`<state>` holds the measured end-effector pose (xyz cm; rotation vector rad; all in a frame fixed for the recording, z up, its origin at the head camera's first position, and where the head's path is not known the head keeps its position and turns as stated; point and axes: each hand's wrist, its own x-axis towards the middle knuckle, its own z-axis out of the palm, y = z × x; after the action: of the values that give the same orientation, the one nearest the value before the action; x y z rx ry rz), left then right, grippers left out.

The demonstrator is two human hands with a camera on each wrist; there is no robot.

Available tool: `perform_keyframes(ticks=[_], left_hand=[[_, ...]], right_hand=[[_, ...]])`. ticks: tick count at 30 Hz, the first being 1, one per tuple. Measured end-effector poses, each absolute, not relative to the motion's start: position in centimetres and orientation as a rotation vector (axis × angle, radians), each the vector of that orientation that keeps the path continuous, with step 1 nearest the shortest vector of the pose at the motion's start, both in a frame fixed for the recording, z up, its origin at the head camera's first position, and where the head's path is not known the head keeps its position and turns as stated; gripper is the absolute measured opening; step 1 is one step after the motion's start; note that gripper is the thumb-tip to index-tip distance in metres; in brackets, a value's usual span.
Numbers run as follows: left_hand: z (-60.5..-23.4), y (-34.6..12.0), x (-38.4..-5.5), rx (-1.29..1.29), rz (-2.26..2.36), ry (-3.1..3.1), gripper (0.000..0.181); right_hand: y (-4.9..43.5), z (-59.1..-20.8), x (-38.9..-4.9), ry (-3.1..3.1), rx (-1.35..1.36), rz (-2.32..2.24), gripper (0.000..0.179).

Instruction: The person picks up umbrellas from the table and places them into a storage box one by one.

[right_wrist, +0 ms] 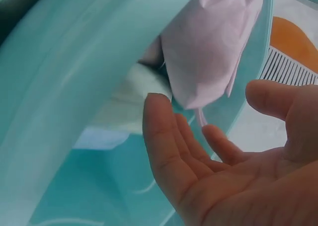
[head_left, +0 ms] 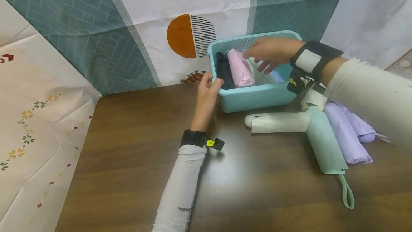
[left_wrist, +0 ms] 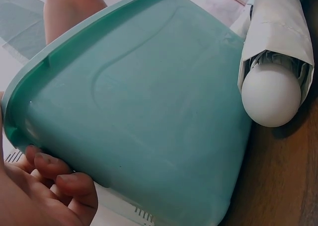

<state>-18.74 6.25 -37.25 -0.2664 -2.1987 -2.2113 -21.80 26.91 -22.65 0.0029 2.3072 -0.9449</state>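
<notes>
Pink bundle (head_left: 239, 70) near right hand (head_left: 271, 51), fingers apart. Left hand (head_left: 207, 94) clamped on bin (head_left: 257, 97); advise firm bracing.

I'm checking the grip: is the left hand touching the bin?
Touching: the head view shows the left hand gripping the bin at its near left corner.

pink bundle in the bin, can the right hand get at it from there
Likely yes: the right hand is at the open top of the bin, holding nothing, fingers close beside the pink bundle, and nothing appears to lie across it.
</notes>
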Motion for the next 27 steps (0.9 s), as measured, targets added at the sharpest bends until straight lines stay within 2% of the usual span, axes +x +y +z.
perform_keyframes(ticks=[11,18,27], left_hand=[[-37.3,6.1,-18.7,-0.284,-2.198,-2.211,0.019],[-37.2,6.1,-18.7,-0.316,-2.19,-2.222,0.019],[-37.3,6.1,-18.9,-0.321,-2.214,-2.211,0.018]], right_hand=[[29.7,-23.2,-20.6,2.469,-0.117,-0.953,0.053],[29.1,-24.3,-19.5,2.632,-0.157,-0.953,0.046],[29.4,-25.8,-16.6,2.949,-0.494,-0.729,0.029]])
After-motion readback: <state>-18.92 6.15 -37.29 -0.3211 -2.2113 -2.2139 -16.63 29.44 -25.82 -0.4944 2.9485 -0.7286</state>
